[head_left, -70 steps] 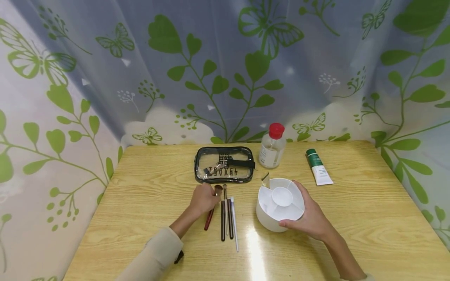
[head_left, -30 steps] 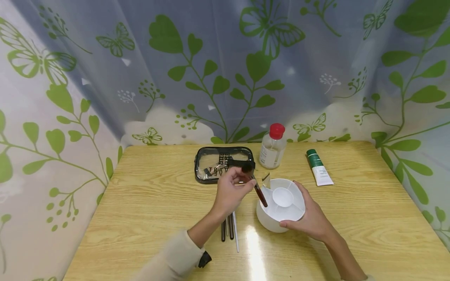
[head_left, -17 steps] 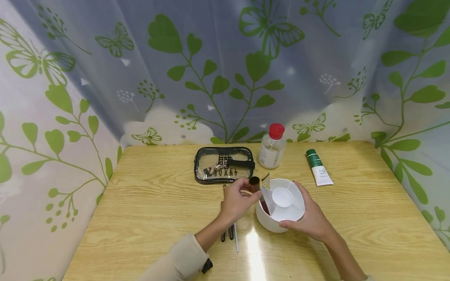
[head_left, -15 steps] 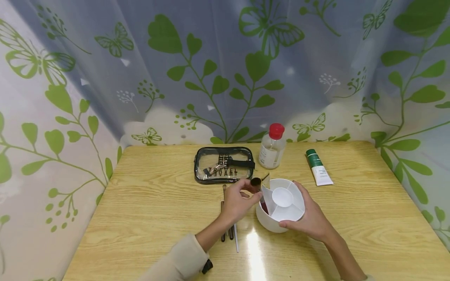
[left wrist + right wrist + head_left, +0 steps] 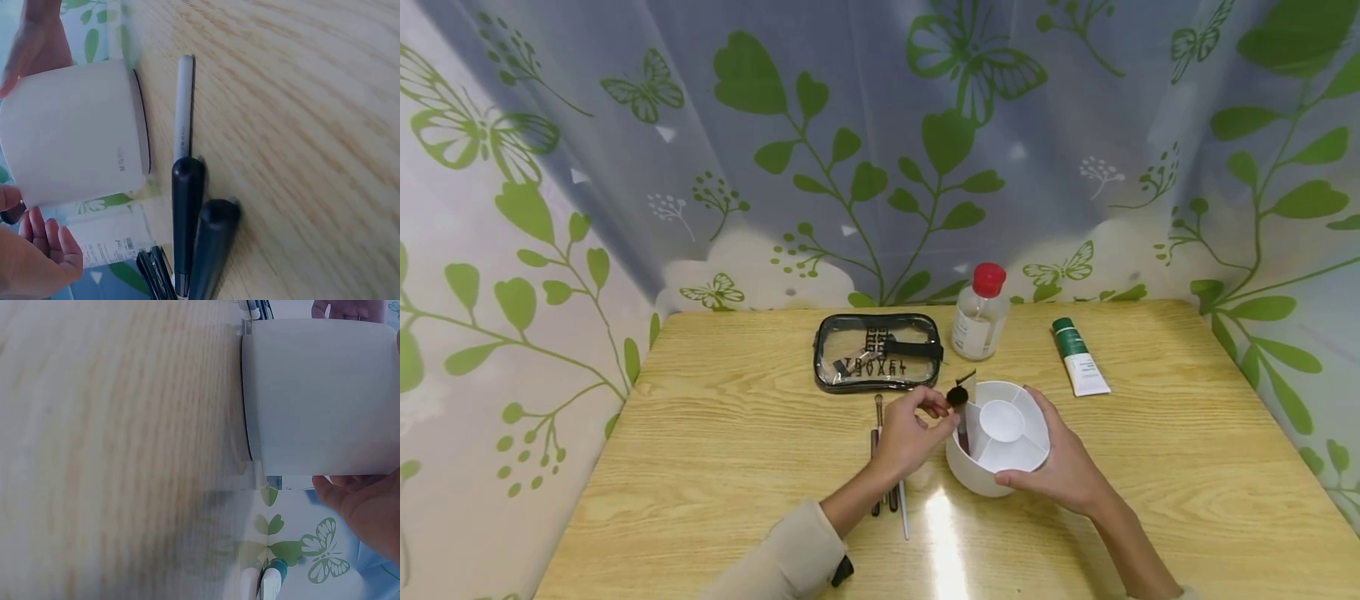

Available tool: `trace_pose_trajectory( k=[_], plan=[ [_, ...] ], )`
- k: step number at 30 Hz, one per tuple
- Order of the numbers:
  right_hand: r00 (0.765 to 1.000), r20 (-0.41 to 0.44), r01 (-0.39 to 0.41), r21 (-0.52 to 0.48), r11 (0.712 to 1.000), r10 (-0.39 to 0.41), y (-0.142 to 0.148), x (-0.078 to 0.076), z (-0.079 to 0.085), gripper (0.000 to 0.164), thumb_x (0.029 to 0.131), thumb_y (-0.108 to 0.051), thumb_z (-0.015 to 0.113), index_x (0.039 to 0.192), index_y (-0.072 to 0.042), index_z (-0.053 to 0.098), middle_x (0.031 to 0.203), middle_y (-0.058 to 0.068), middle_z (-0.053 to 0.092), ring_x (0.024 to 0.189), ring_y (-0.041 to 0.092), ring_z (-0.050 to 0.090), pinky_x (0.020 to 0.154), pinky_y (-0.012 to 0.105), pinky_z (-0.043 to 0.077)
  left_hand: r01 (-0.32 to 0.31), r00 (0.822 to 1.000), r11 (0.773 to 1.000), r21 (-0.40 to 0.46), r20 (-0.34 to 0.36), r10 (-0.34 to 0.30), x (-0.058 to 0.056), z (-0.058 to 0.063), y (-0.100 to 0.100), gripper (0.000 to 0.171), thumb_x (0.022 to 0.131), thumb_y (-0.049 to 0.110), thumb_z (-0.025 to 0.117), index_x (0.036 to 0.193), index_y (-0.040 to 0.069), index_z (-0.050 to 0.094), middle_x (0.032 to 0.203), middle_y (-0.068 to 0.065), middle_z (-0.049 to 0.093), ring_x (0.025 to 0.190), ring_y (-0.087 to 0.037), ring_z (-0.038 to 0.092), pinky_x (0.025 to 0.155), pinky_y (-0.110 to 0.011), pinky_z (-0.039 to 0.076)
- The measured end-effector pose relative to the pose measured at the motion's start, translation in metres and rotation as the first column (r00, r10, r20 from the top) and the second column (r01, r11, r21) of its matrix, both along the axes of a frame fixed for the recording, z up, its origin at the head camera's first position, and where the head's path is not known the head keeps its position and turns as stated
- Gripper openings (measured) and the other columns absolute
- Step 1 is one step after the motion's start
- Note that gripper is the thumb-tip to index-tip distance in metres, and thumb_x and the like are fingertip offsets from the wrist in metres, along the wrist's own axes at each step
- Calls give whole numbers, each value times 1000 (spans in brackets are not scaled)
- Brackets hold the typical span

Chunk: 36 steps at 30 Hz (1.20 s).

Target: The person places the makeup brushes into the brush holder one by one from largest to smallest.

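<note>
My right hand (image 5: 1063, 467) grips a round white divided organizer (image 5: 977, 482), thumb at its near wall and fingers round the far right side. In its left compartment stands a makeup brush (image 5: 957, 397), dark bristles up and reddish-brown handle inside. My left hand (image 5: 910, 433) pinches this brush near its bristles at the rim; the left wrist view shows the other fingers (image 5: 53, 240) loosely bent. Behind the brush a thin flat piece (image 5: 967, 387) sticks up from the organizer. Several more makeup brushes (image 5: 903, 508) lie on the table, partly hidden under my left hand.
A clear travel pouch with black trim (image 5: 877, 352) lies behind my left hand, small items inside. Beside it stands a clear bottle with a red cap (image 5: 981, 312). A green and white tube (image 5: 1081, 357) lies at the right. A patterned curtain (image 5: 865, 167) closes the table's back.
My left hand has picked up the red-handled brush from the table, carried it right and lowered it into the organizer. The brush now stands more upright. My right hand has stayed on the organizer.
</note>
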State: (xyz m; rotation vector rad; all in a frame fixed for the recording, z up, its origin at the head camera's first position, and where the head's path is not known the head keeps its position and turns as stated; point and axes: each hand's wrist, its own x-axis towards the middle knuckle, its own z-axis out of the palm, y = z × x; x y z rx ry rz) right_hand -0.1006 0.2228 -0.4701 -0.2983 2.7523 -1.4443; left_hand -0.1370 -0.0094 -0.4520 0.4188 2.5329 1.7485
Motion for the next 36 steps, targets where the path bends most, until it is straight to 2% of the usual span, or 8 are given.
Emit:
trace_pose_trajectory(
  k=[4, 7, 12, 20, 24, 28, 36],
  plan=[
    [1000, 1, 1, -1, 1000, -1, 0, 0, 1, 116, 60, -26, 90, 149, -9, 18, 129, 12, 53, 102, 13, 53, 84, 34, 50, 37, 999, 999, 35, 9, -37, -2, -2, -8, 23, 83, 18, 70, 100, 5, 63, 93, -9, 66, 88, -19, 61, 72, -23, 52],
    [1000, 3, 2, 2, 1000, -2, 0, 0, 2, 116, 60, -27, 90, 149, -8, 18, 129, 12, 52, 103, 16, 53, 84, 36, 49, 41, 999, 997, 60, 18, -42, -7, -4, -18, 23, 84, 16, 70, 102, 3, 63, 94, -12, 66, 87, -20, 62, 71, -21, 52],
    [1000, 12, -1, 0, 1000, 1, 0, 0, 2, 117, 60, -27, 89, 150, -9, 17, 131, 13, 51, 106, 22, 52, 86, 41, 49, -9, 1000, 1000, 19, 14, 8, -17, -8, -39, 23, 84, 16, 70, 101, 1, 64, 92, -11, 67, 84, -18, 62, 69, -18, 51],
    [1000, 24, 0, -11, 1000, 1, -1, 2, 3, 117, 61, -27, 89, 150, -10, 15, 133, 15, 49, 109, 28, 52, 86, 43, 48, -86, 996, 995, -47, -5, 86, -28, -15, -63, 20, 80, 5, 69, 96, -5, 63, 86, -13, 66, 75, -17, 61, 65, -18, 52],
    [1000, 26, -2, -13, 1000, 2, -1, 1, 2, 117, 61, -26, 89, 150, -10, 15, 133, 15, 48, 109, 28, 52, 86, 43, 49, -110, 993, 985, -135, 23, 114, -28, -20, -71, 17, 77, 3, 70, 90, -5, 63, 80, -13, 66, 68, -14, 60, 62, -18, 51],
    [1000, 21, 2, -10, 1000, -2, -1, 1, 1, 117, 60, -26, 89, 150, -9, 16, 133, 15, 49, 109, 27, 52, 87, 43, 48, -124, 988, 961, -245, 62, 144, -26, -25, -77, 17, 74, 6, 73, 85, -4, 64, 75, -12, 67, 64, -13, 59, 59, -21, 52],
    [1000, 7, 7, 3, 1000, -7, -1, 0, 0, 118, 60, -26, 89, 150, -9, 16, 132, 15, 50, 108, 26, 52, 87, 43, 48, -71, 986, 914, -398, 110, 125, -20, -34, -82, 15, 70, 11, 76, 73, 1, 65, 67, -7, 66, 57, -11, 55, 52, -21, 47]
  ],
)
